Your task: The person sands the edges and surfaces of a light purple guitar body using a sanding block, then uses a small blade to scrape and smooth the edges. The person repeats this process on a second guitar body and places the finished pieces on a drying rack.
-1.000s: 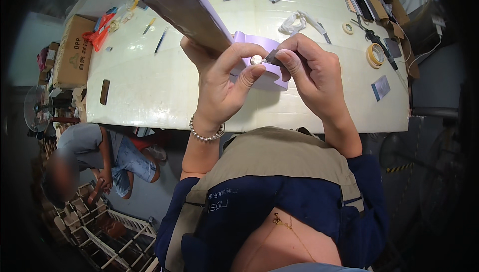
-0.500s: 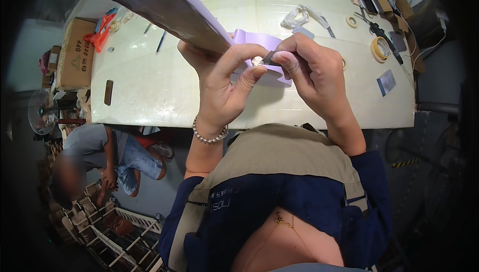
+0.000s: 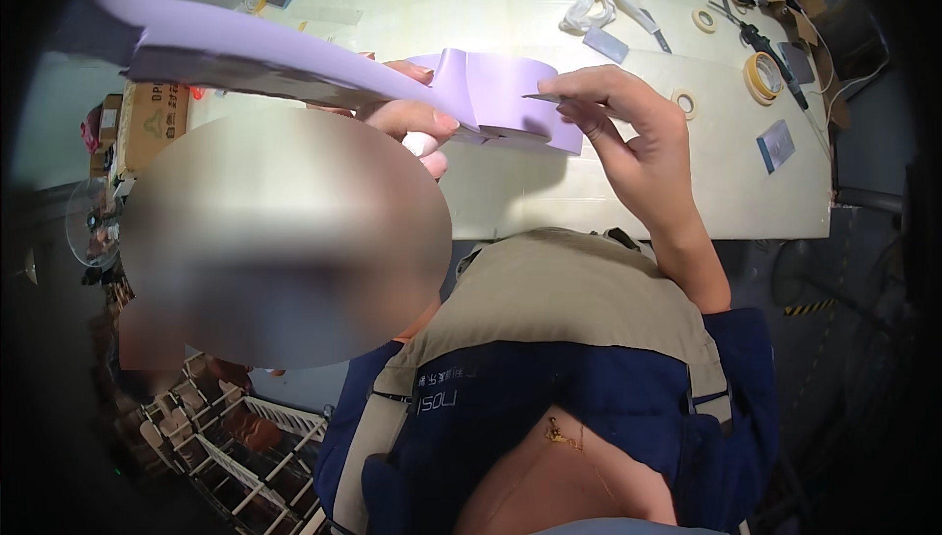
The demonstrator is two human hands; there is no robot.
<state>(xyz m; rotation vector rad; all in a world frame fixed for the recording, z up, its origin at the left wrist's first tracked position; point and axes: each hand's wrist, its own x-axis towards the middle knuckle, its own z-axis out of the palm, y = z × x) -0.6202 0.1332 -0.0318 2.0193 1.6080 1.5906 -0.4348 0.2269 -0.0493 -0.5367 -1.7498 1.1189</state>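
Note:
My left hand [image 3: 404,121] is closed on a long lilac strip [image 3: 294,52] that looks like leather or a similar sheet. A small white wad [image 3: 420,144] shows between its fingers. The strip runs up to the left and bends into a wider curled lilac part [image 3: 510,89] over the table. Just right of that part, my right hand [image 3: 628,133] pinches a thin, dark, flat piece [image 3: 542,97], its pointed end toward the lilac surface. Whether the point touches it, I cannot tell. A blurred patch hides my left wrist and forearm.
On the pale table [image 3: 687,187] lie a white cloth strip [image 3: 589,10], grey-blue flat pieces [image 3: 605,45], tape rolls [image 3: 762,78], and a black corded tool [image 3: 770,59]. A cardboard box [image 3: 157,121] stands at the left; a rack [image 3: 245,437] stands below left.
My hands have moved apart; the left has gone left, turning the lilac strip lower and flatter. The dark piece has left the white wad. A blurred patch now covers the left side.

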